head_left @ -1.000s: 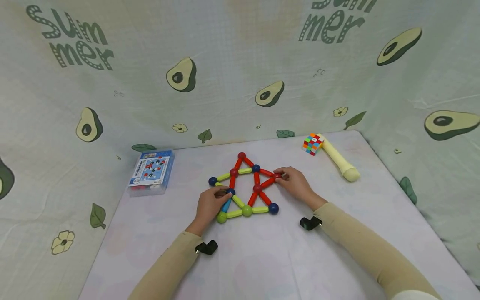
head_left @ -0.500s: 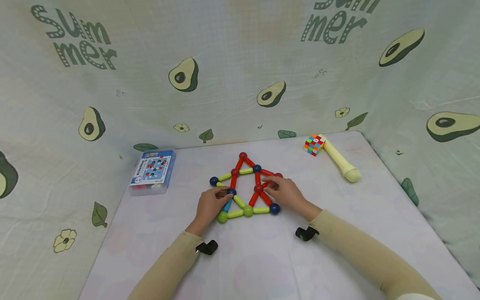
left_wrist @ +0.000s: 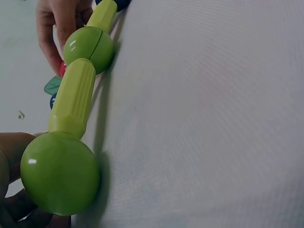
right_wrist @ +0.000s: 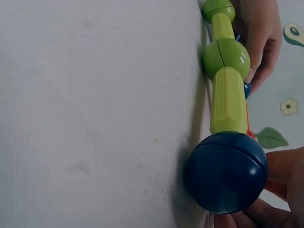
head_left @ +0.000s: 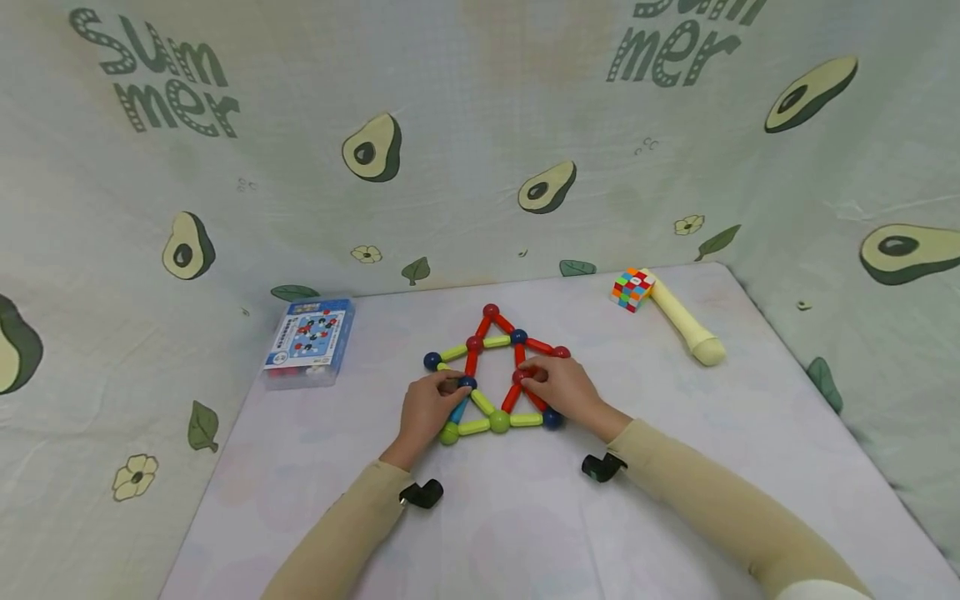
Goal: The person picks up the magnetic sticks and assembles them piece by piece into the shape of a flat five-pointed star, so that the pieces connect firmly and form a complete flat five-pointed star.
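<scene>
Rods and balls of a magnetic building set form a flat joined figure on the table. My left hand (head_left: 427, 408) pinches the dark blue ball (head_left: 468, 382) at the figure's left middle, beside a blue rod (head_left: 459, 410). With thumb and fingers, my right hand (head_left: 567, 390) grips the red ball (head_left: 519, 377) at the right middle, partly covering it and the rods there. Along the near edge, a green ball (left_wrist: 61, 173), a middle green ball (right_wrist: 227, 59) and a dark blue ball (right_wrist: 225, 173) are linked by yellow-green rods. A red ball (head_left: 491, 311) tops the far end.
A blue-and-clear box (head_left: 309, 343) with a printed card stands at the back left. At the back right, a puzzle cube (head_left: 632, 289) lies against a pale yellow stick (head_left: 686, 322). A printed cloth backdrop rises behind the table (head_left: 517, 517).
My right hand has moved left from the red ball at the figure's right corner to the red ball nearer the middle. My left hand stays at the dark blue ball.
</scene>
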Available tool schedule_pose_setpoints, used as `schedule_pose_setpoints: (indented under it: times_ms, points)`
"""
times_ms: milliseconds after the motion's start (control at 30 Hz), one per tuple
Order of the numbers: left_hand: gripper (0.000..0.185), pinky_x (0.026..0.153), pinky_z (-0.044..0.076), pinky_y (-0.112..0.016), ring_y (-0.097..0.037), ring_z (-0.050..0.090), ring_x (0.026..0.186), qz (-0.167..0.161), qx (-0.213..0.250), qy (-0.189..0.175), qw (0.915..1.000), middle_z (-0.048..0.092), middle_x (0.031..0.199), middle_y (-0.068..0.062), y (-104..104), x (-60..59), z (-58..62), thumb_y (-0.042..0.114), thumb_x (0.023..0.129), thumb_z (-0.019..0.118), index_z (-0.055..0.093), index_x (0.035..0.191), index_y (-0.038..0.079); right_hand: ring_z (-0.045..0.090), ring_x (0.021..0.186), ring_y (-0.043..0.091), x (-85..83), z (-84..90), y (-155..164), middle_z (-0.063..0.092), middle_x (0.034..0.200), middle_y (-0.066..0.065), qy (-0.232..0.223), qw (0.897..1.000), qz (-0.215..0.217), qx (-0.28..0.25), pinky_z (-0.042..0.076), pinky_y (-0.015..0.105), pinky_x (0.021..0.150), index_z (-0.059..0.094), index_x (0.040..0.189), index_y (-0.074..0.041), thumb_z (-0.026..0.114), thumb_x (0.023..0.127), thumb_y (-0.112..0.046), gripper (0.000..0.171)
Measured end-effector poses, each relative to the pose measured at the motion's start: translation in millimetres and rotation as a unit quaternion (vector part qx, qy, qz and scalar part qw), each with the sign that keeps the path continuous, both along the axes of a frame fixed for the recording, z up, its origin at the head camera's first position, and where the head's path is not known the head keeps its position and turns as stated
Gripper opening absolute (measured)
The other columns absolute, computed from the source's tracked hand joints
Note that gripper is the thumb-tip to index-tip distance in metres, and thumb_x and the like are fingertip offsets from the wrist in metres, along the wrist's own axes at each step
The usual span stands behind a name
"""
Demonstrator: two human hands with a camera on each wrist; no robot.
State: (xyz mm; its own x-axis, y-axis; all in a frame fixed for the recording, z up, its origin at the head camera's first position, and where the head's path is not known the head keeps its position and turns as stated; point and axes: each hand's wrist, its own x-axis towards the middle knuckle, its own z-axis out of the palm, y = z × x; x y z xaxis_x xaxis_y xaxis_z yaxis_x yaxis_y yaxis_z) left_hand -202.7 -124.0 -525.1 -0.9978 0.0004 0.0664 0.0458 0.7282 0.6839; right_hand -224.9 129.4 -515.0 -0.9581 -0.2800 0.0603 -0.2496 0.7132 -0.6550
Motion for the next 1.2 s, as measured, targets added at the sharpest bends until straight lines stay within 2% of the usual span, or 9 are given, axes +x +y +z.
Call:
schedule_pose_setpoints:
  times_ms: [200, 333, 433, 533, 700, 767, 900, 1033, 1200]
  points:
    - [0.032, 0.066, 0.052, -0.027, -0.012, 0.060, 0.075, -0.004, -0.029, -0.013, 0.9995, 0.070, 0.087, 0.005, -1, -2.1, 8.1, 0.035, 0.091, 0.078, 0.076, 0.118, 0.020, 0.058, 0.067, 0.011, 0.2, 1.9, 4, 0.070, 0.081, -0.005, -0.008, 1.000, 0.004, 0.002, 0.048, 0.028, 0.062, 0.075, 0.121, -0.017, 0.075, 0.094, -0.024, 0.028]
    - [0.029, 0.064, 0.048, -0.028, -0.014, 0.056, 0.073, 0.006, -0.050, -0.003, 0.9987, 0.066, 0.083, 0.005, -3, -10.4, 14.3, 0.033, 0.091, 0.078, 0.077, 0.116, 0.018, 0.057, 0.067, 0.013, -1.7, 4.8, 8, 0.067, 0.081, -0.005, -0.005, 1.000, -0.002, 0.008, 0.047, 0.028, 0.061, 0.074, 0.122, -0.015, 0.075, 0.094, -0.024, 0.030]
    - [0.026, 0.069, 0.048, -0.031, -0.018, 0.055, 0.079, 0.007, -0.075, 0.017, 0.9970, 0.064, 0.086, 0.001, -1, -23.9, 19.1, 0.029, 0.092, 0.078, 0.076, 0.115, 0.016, 0.055, 0.075, 0.018, -9.5, 7.4, 11, 0.065, 0.084, 0.000, 0.019, 1.000, -0.012, 0.013, 0.047, 0.031, 0.065, 0.075, 0.121, -0.012, 0.076, 0.093, -0.023, 0.029]
    - [0.028, 0.082, 0.050, -0.036, -0.021, 0.057, 0.092, -0.002, -0.118, 0.032, 0.9925, 0.067, 0.100, -0.002, 6, -41.9, 23.0, 0.029, 0.093, 0.077, 0.074, 0.117, 0.015, 0.055, 0.090, 0.024, -23.8, 9.2, 12, 0.067, 0.099, 0.007, 0.046, 0.999, -0.021, 0.018, 0.047, 0.038, 0.077, 0.074, 0.121, -0.011, 0.076, 0.093, -0.021, 0.030]
    - [0.037, 0.095, 0.052, -0.039, -0.024, 0.060, 0.106, -0.028, -0.160, 0.003, 0.9867, 0.067, 0.119, -0.007, 18, -69.4, 26.5, 0.032, 0.095, 0.074, 0.069, 0.126, 0.012, 0.057, 0.115, 0.032, -49.6, 11.5, 7, 0.065, 0.128, 0.012, 0.021, 0.999, -0.017, 0.022, 0.047, 0.048, 0.098, 0.070, 0.129, -0.013, 0.073, 0.096, -0.022, 0.034]
    - [0.037, 0.091, 0.054, -0.037, -0.023, 0.060, 0.102, -0.038, -0.154, -0.022, 0.9870, 0.068, 0.116, -0.007, 24, -77.9, 28.0, 0.031, 0.095, 0.074, 0.068, 0.126, 0.011, 0.058, 0.117, 0.031, -58.6, 12.2, 6, 0.065, 0.130, 0.012, -0.008, 1.000, -0.005, 0.020, 0.049, 0.047, 0.099, 0.067, 0.133, -0.015, 0.070, 0.098, -0.022, 0.036]
    - [0.034, 0.078, 0.054, -0.031, -0.021, 0.059, 0.086, -0.047, -0.139, -0.059, 0.9873, 0.066, 0.102, -0.005, 28, -87.7, 29.1, 0.029, 0.094, 0.075, 0.069, 0.122, 0.011, 0.062, 0.106, 0.026, -71.6, 10.5, 1, 0.067, 0.127, 0.011, -0.050, 0.998, 0.016, 0.030, 0.054, 0.039, 0.090, 0.063, 0.137, -0.017, 0.066, 0.100, -0.022, 0.037]
    - [0.031, 0.069, 0.052, -0.027, -0.021, 0.058, 0.079, -0.041, -0.123, -0.076, 0.9886, 0.065, 0.095, -0.004, 31, -91.6, 30.2, 0.027, 0.094, 0.076, 0.070, 0.119, 0.010, 0.062, 0.097, 0.024, -78.4, 11.0, -3, 0.068, 0.122, 0.012, -0.049, 0.998, 0.020, 0.047, 0.054, 0.036, 0.085, 0.064, 0.135, -0.016, 0.066, 0.101, -0.021, 0.035]
    - [0.028, 0.066, 0.052, -0.026, -0.020, 0.058, 0.077, -0.026, -0.123, -0.075, 0.9892, 0.065, 0.092, -0.004, 34, -93.1, 31.8, 0.026, 0.093, 0.077, 0.071, 0.115, 0.009, 0.062, 0.097, 0.025, -82.7, 14.3, -4, 0.069, 0.120, 0.012, -0.049, 0.997, 0.014, 0.053, 0.053, 0.035, 0.085, 0.066, 0.130, -0.015, 0.066, 0.100, -0.020, 0.030]
